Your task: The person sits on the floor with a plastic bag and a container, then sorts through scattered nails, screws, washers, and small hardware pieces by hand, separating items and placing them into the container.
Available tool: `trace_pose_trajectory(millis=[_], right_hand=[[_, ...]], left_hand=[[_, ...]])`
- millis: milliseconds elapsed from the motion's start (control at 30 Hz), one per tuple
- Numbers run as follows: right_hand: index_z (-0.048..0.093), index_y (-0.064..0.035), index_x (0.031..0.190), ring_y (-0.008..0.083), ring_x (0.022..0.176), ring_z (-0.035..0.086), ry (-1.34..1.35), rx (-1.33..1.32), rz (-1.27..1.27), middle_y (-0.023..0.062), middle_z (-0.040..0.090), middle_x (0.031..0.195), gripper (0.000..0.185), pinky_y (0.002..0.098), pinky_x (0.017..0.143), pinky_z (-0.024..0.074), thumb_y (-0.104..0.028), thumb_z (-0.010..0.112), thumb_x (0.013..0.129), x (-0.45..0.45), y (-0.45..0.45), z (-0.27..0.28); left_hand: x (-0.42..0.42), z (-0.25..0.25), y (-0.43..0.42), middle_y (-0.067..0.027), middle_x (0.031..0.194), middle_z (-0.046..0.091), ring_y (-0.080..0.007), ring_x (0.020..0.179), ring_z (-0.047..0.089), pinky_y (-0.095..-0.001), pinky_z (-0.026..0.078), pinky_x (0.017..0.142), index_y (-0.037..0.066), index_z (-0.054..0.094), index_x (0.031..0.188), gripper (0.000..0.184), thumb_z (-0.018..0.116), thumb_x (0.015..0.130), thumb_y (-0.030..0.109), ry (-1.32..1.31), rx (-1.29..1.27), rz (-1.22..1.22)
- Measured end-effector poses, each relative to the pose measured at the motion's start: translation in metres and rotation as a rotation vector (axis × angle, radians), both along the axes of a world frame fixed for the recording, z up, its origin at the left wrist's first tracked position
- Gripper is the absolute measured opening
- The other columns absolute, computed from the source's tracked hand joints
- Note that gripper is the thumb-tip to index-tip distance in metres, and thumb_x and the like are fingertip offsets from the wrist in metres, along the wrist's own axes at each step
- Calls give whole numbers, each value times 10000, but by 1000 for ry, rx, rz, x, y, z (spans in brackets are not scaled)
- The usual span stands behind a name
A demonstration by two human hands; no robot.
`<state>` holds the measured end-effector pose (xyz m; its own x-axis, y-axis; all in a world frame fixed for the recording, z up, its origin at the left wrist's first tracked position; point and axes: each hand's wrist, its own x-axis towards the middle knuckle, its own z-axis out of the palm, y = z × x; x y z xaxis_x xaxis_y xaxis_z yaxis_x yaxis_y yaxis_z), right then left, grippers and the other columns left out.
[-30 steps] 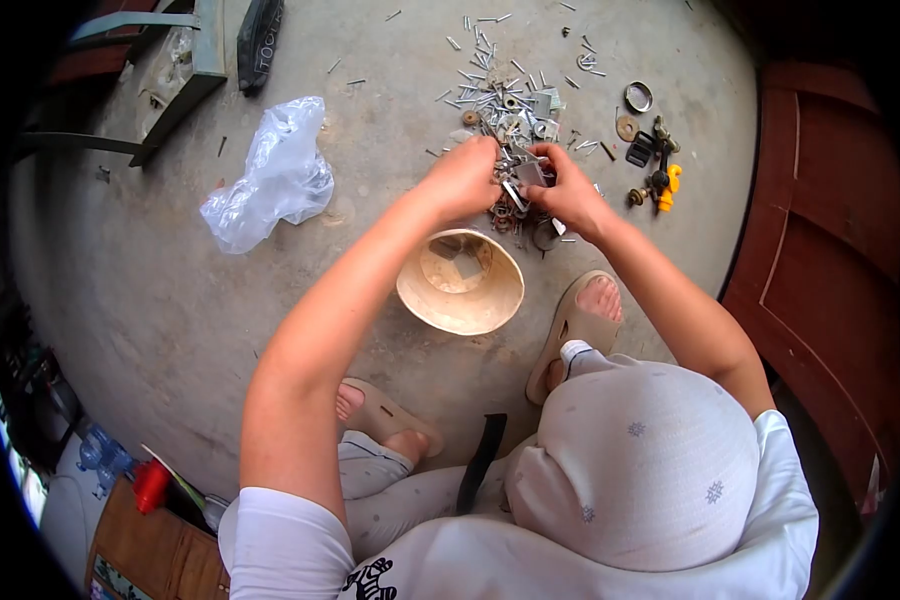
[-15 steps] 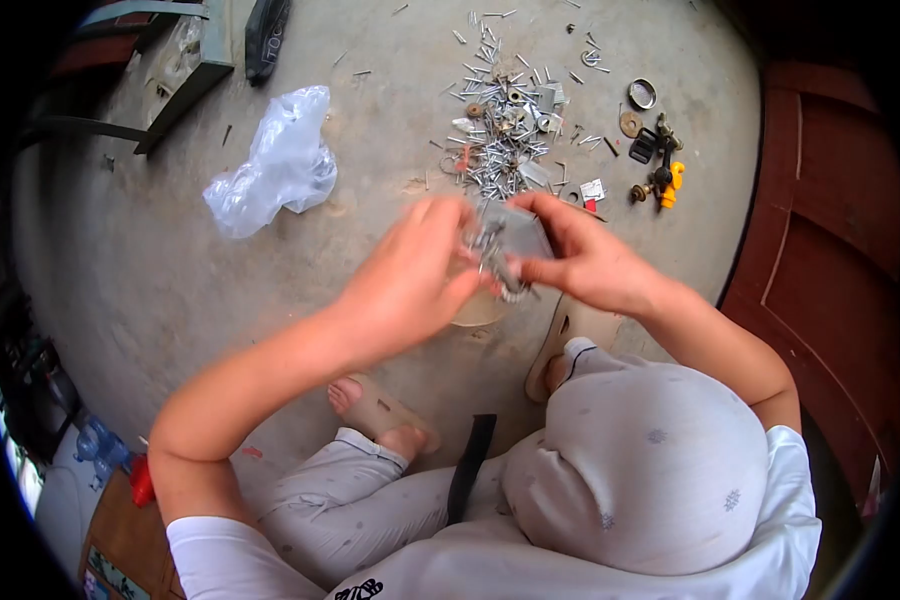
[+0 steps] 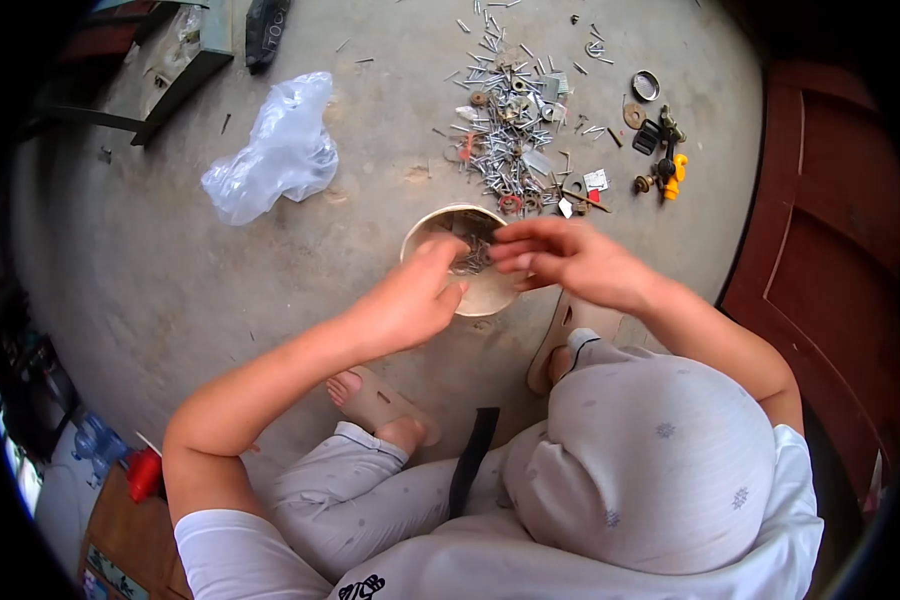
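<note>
A round cream tub stands on the floor in front of me, with small metal pieces inside. Over its left side is my left hand, thumb and fingers apart and holding nothing. My right hand reaches over the tub's right rim, its fingers stretched out and empty, a little blurred. Just beyond the tub lies a heap of nails and screws, mixed with washers and small metal plates.
A crumpled clear plastic bag lies to the left. On the right are a metal ring, black buckles and a yellow-handled fitting. A metal frame stands at the upper left, a dark red panel at the right.
Both hands have come back from the heap to the tub. The metal pieces they carried have left them, and small metal pieces now lie in the tub.
</note>
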<state>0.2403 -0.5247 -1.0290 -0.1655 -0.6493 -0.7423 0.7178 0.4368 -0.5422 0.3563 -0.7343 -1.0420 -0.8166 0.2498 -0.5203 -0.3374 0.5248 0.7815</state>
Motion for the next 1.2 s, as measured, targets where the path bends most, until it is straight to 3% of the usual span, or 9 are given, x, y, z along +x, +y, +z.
trace_pose_trajectory(millis=[100, 133, 233, 500, 667, 800, 1033, 1133, 1200], right_hand=[[608, -3, 1090, 167, 885, 651, 848, 235, 189, 103, 665, 1036, 198, 293, 768, 526, -26, 550, 902, -18, 36, -34], [661, -40, 1024, 285, 847, 650, 1043, 331, 92, 150, 663, 942, 213, 370, 750, 523, -68, 624, 817, -23, 47, -47], [620, -93, 1102, 302, 1001, 562, 1411, 486, 339, 125, 566, 1068, 391, 392, 833, 490, -104, 697, 719, -25, 65, -77], [552, -92, 1080, 310, 1020, 534, 1443, 471, 436, 106, 528, 1076, 442, 395, 832, 481, -149, 744, 686, -36, 78, -105], [529, -89, 1143, 320, 1001, 546, 1500, 460, 336, 130, 523, 1090, 489, 392, 806, 491, -168, 739, 708, -32, 83, -95], [421, -85, 1293, 366, 1000, 561, 1199, 446, 474, 178, 407, 1234, 643, 418, 844, 503, -141, 744, 740, 14, 73, -99], [371, -43, 1337, 321, 903, 592, 1235, 433, 170, 186, 413, 1222, 665, 384, 818, 512, -49, 701, 760, 2, 32, -115], [363, -16, 1338, 401, 1016, 566, 1121, 409, 32, 224, 408, 1239, 663, 426, 856, 493, -7, 650, 740, -11, 15, -113], [369, -33, 1345, 282, 864, 589, 1105, 415, 0, 203, 431, 1179, 653, 363, 802, 509, 13, 641, 753, -12, 8, -118]], left_hand=[[-34, 26, -4, -102, 1001, 615, -189, 904, 588, -304, 478, 789, -3, 541, 1122, 249, 549, 910, 127, -270, 125, 87], [-38, 22, -5, -91, 959, 617, -178, 866, 582, -298, 474, 769, -1, 554, 1103, 237, 556, 904, 127, -200, 127, 122], [-57, -2, -15, -78, 884, 620, -164, 792, 571, -290, 468, 730, 0, 574, 1078, 235, 579, 884, 132, -6, 69, 205], [-108, -85, -20, -172, 922, 618, -273, 832, 601, -353, 482, 747, -86, 517, 1125, 486, 685, 793, 228, 35, -357, 8], [-123, -88, 10, -212, 933, 614, -334, 860, 618, -400, 490, 756, -110, 442, 1187, 574, 695, 771, 194, -58, -269, 105], [-122, -92, 23, -252, 1020, 588, -400, 952, 603, -437, 491, 820, -83, 398, 1222, 589, 687, 763, 146, 5, -333, 171], [-126, -83, 34, -284, 1166, 485, -442, 1039, 548, -456, 471, 888, -20, 416, 1190, 549, 695, 732, 97, 7, -447, 60], [-125, -88, 40, -278, 1128, 506, -418, 1026, 560, -455, 486, 863, -15, 423, 1163, 547, 719, 714, 85, -16, -446, 26], [-126, -83, 43, -284, 1132, 509, -425, 1042, 558, -454, 483, 873, -25, 423, 1159, 548, 718, 707, 74, -55, -446, -8]])
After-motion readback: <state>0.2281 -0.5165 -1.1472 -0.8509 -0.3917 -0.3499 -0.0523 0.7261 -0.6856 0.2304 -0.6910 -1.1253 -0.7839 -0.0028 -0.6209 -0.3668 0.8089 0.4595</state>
